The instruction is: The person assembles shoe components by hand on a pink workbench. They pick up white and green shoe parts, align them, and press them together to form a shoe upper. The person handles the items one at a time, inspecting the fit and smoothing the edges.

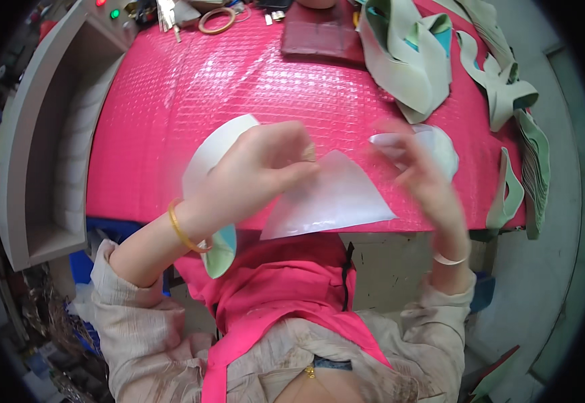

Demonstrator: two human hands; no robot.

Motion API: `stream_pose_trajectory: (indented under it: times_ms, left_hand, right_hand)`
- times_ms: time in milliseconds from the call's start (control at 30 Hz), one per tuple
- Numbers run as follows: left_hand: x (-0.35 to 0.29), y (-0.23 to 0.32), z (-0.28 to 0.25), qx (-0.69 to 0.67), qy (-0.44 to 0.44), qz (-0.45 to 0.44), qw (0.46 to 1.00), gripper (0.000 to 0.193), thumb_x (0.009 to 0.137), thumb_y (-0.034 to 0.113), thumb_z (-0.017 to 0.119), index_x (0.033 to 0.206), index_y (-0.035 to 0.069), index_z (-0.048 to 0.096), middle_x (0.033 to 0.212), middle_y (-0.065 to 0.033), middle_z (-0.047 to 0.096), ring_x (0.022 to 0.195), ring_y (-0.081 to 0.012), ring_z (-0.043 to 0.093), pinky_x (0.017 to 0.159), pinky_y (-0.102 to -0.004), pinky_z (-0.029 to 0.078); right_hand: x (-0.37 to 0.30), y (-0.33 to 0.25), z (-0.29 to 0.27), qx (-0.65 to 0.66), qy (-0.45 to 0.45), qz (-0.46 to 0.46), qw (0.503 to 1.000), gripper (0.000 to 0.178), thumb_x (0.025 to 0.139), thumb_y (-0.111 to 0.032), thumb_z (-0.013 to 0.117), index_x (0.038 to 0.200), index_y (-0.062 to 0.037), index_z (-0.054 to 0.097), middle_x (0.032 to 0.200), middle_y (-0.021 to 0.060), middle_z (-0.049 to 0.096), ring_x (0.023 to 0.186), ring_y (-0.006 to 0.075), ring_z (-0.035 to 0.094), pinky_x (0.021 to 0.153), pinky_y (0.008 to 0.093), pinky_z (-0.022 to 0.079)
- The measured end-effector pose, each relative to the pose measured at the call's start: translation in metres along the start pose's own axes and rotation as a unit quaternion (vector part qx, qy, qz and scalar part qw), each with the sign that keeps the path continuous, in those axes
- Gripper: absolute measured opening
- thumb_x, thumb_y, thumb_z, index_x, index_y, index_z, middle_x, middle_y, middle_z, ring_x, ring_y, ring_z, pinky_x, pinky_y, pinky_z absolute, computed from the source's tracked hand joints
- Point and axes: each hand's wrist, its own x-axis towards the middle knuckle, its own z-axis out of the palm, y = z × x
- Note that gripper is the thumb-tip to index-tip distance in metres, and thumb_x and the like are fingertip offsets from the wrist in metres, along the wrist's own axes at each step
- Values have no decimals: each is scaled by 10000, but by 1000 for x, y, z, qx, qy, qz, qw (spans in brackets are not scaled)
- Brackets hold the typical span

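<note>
My left hand (272, 158) is above the table, its fingers curled together in a pinch. A small tan bit shows at the fingertips, too unclear to name. Below and right of it lies a translucent white sheet (336, 201), roughly fan-shaped, reaching the front edge. Partly under my left hand and wrist is a curved white strip (215, 148). Beneath that wrist a pale green and blue piece (220, 255) hangs at the table edge. My right hand (417, 171), smeared by motion, is beside a small pile of white pieces (443, 151); whether it holds anything is unclear.
The table has a pink textured cover (145, 148). Pale green curved strips (407, 67) are heaped at the back right, with more strips (534, 174) along the right edge. A dark red box (319, 33) and a tape roll (217, 21) are at the back. A grey open shelf (44, 148) borders the left.
</note>
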Motion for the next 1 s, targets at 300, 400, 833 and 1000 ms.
stream_pose_trajectory:
  times_ms: [300,400,833,1000]
  left_hand:
    - [-32,-109,-165,226,215,-301,901,610,876,483,453,1062,-91,543,929,-186,600,911,-220,578,801,-347,441]
    - [-59,-101,-137,22,152,-205,967,531,843,398,555,1153,-30,504,1071,-111,579,971,-160,550,869,-291,407]
    - [-30,-9,-31,-104,-138,224,959,782,718,-19,639,1382,45,231,1373,-91,362,1216,-194,386,1022,-327,309]
    - [-24,-79,-21,90,23,29,995,737,717,40,596,1370,71,254,1229,-185,475,1101,-266,500,908,-350,401]
  right_hand:
    - [56,22,109,373,-25,213,902,369,927,-317,434,1028,20,543,818,88,607,664,133,591,561,248,472]
    - [69,44,166,402,-20,259,878,398,929,-314,420,1101,31,520,938,128,610,815,185,607,705,298,492]
    - [-30,27,34,559,104,-51,821,170,907,-160,431,1047,-81,484,721,17,468,609,80,444,501,231,403]
    - [-47,16,-8,676,1,-8,737,63,900,-132,456,929,-83,482,681,15,463,581,74,452,489,200,373]
